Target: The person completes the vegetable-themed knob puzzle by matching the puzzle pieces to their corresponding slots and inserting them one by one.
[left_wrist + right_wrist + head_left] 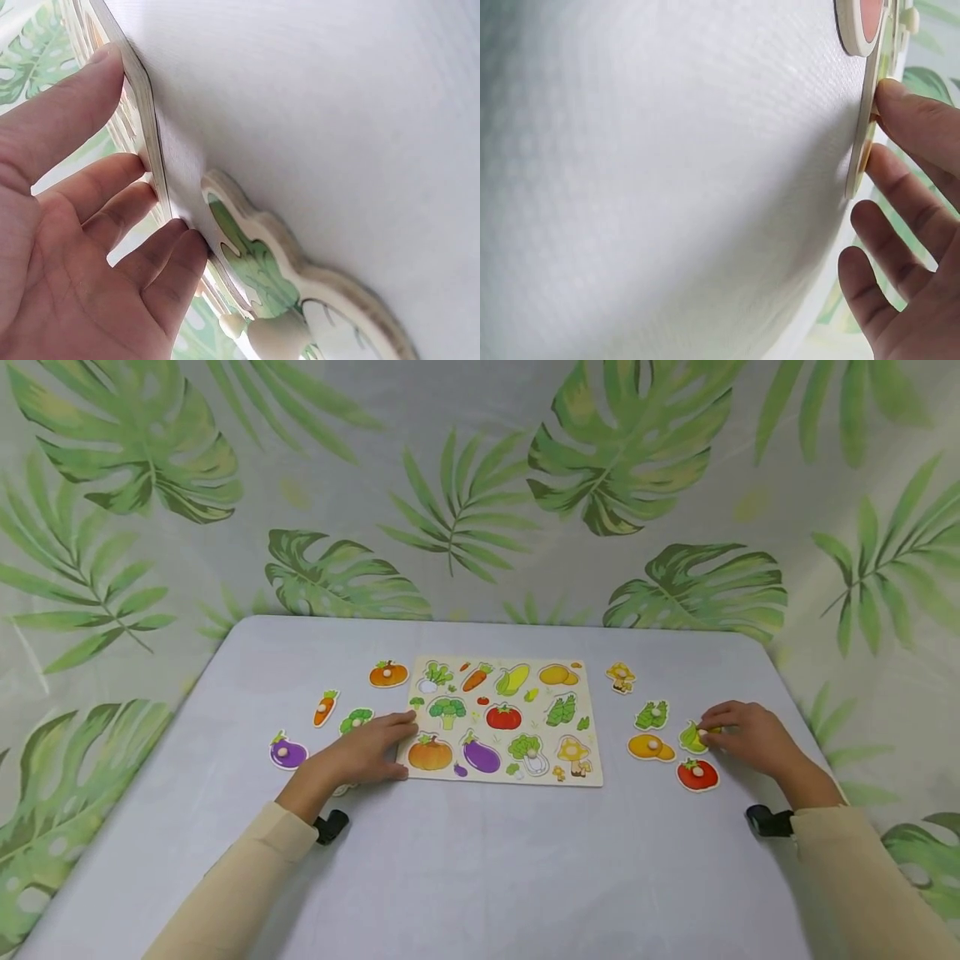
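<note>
A wooden vegetable puzzle board (536, 775) lies flat mid-table, its printed pictures facing up. Along its left edge rests my left hand (372, 747); in the left wrist view the thumb (101, 75) and fingers touch the board's edge (154, 127). Close below that hand is a piece with green leaves and a white stalk (262, 285), mostly covered by the forearm in the head view. Over on the right, my right hand (750, 739) pinches the corn piece (692, 737) between thumb and index finger, the other fingers spread. That piece still appears to touch the tabletop.
Left of the board lie knobbed pieces: pumpkin (388, 674), carrot (326, 707), broccoli (356, 720) and eggplant (287, 752). On the right are mushroom (621, 677), green pea-like (651, 715), potato (649, 747) and tomato (697, 775) pieces. A leaf-patterned curtain (480, 585) hangs behind the table.
</note>
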Action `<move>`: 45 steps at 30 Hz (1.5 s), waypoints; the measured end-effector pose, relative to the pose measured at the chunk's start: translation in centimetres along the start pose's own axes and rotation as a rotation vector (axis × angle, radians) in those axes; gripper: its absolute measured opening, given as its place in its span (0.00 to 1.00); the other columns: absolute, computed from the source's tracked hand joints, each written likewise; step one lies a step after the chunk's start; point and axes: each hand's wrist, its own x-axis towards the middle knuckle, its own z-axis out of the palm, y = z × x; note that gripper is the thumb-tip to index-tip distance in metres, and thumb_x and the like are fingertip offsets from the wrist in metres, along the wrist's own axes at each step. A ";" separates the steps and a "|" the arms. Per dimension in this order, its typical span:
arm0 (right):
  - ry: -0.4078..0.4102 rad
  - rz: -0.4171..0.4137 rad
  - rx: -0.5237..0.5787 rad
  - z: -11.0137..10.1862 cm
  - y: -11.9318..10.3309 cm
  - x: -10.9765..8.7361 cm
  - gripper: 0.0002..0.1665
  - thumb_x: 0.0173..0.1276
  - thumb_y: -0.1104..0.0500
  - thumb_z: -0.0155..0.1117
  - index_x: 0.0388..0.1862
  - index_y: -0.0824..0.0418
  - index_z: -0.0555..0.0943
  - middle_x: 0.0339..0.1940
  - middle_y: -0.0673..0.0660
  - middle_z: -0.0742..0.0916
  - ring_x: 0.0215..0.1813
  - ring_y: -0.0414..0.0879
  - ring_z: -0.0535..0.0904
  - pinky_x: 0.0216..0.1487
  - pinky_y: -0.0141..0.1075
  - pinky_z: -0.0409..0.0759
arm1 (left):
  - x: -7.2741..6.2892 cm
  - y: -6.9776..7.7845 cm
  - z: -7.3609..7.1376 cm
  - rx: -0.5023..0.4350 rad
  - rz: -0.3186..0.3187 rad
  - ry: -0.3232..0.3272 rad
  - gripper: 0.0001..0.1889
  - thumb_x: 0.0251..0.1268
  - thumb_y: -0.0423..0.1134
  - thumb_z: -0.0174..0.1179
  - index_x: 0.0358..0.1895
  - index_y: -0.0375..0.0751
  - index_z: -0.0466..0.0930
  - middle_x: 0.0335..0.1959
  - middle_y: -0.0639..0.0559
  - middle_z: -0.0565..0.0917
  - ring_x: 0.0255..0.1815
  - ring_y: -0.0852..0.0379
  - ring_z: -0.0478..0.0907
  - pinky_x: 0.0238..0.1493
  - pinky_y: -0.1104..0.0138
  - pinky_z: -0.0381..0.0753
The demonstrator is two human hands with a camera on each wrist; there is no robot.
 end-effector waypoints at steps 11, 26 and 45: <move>-0.038 0.018 0.012 -0.2 -0.1 0.3 0.14 0.65 0.58 0.69 0.46 0.66 0.88 0.54 0.70 0.86 0.61 0.71 0.73 0.62 0.69 0.68 | 0.1 -0.3 0.3 0.003 -0.009 -0.008 0.38 0.61 0.46 0.69 0.74 0.43 0.66 0.80 0.47 0.59 0.80 0.42 0.57 0.78 0.47 0.62; 0.015 -0.017 0.022 -2.1 -1.9 1.8 0.15 0.65 0.58 0.69 0.48 0.66 0.86 0.53 0.69 0.85 0.52 0.64 0.79 0.54 0.62 0.80 | 0.2 0.2 0.3 0.002 -0.011 -0.009 0.38 0.61 0.47 0.69 0.74 0.44 0.66 0.80 0.49 0.59 0.81 0.44 0.56 0.78 0.48 0.61; 0.050 -0.171 0.005 -2.8 -7.0 5.5 0.12 0.66 0.63 0.68 0.47 0.67 0.85 0.53 0.66 0.86 0.54 0.62 0.81 0.55 0.58 0.81 | 0.2 -0.1 0.3 0.003 -0.019 -0.004 0.38 0.61 0.46 0.69 0.74 0.44 0.65 0.80 0.49 0.59 0.81 0.44 0.56 0.78 0.48 0.61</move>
